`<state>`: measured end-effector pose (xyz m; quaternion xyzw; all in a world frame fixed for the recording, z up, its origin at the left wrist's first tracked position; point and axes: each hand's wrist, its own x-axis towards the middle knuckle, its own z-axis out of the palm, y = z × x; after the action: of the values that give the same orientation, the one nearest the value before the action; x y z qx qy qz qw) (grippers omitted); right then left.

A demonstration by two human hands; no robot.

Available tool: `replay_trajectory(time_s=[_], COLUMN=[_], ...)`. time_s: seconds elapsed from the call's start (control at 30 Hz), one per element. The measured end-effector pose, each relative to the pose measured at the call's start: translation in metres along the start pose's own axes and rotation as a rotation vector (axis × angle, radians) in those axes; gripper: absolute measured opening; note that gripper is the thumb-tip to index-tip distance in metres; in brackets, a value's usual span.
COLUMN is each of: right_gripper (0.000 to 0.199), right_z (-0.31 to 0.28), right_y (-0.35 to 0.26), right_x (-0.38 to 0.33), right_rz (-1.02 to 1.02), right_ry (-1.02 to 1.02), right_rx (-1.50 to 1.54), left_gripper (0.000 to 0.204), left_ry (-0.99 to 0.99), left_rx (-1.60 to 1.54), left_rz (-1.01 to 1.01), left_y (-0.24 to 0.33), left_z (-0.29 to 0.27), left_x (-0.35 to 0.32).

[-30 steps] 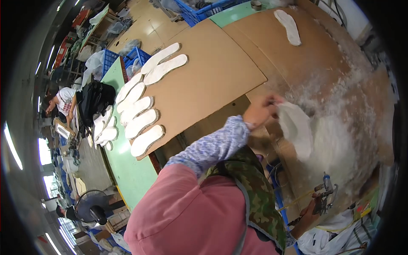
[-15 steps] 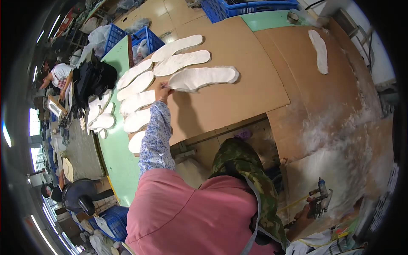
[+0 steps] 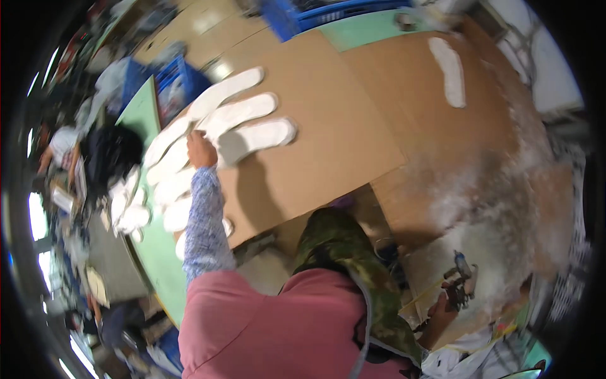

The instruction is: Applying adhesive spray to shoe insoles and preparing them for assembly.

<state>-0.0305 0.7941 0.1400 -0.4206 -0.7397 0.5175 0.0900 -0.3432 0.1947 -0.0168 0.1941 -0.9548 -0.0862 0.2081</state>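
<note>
My left hand [image 3: 201, 149] reaches out in a blue patterned sleeve to a row of white insoles [image 3: 165, 165] on a brown cardboard sheet [image 3: 328, 139]. It rests at the heel end of the nearest insole [image 3: 255, 136], which lies flat beside two others [image 3: 230, 88]. The view does not show whether the fingers still pinch it. My right hand [image 3: 442, 314] is low at the right, closed on the handle of a spray gun [image 3: 463, 276] over a board dusted with white overspray [image 3: 505, 208].
A single white insole [image 3: 447, 62] lies far right on the cardboard. Blue crates [image 3: 328, 12] stand at the back and at the left [image 3: 165, 82]. A green table edge [image 3: 151, 252] runs along the left. Other people [image 3: 60, 142] work farther left.
My left hand carried an insole from the spray area on the right across to the row on the left and laid it down. It now stays at the insole's heel.
</note>
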Motion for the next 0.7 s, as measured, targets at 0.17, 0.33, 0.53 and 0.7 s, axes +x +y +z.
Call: replay_trajectory(time_s=[0.17, 0.33, 0.53, 0.7], right_gripper=[0.021, 0.024, 0.027, 0.033], right_z=[-0.003, 0.0, 0.014, 0.007], right_y=[-0.01, -0.026, -0.016, 0.008], right_x=[0.014, 0.023, 0.016, -0.016], right_rz=[0.046, 0.235, 0.306, 0.372], right_ry=[0.038, 0.119, 0.365, 0.447], right_rx=[0.013, 0.003, 0.076, 0.152], left_gripper=[0.025, 0.036, 0.048, 0.023], left_ry=[-0.169, -0.389, -0.059, -0.002], left_rx=[-0.539, -0.577, -0.401, -0.149], left_rz=[0.518, 0.925, 1.334, 1.36], left_y=[0.203, 0.456, 0.627, 0.676], left_z=[0.051, 0.127, 0.208, 0.251], left_x=[0.031, 0.006, -0.069, -0.07])
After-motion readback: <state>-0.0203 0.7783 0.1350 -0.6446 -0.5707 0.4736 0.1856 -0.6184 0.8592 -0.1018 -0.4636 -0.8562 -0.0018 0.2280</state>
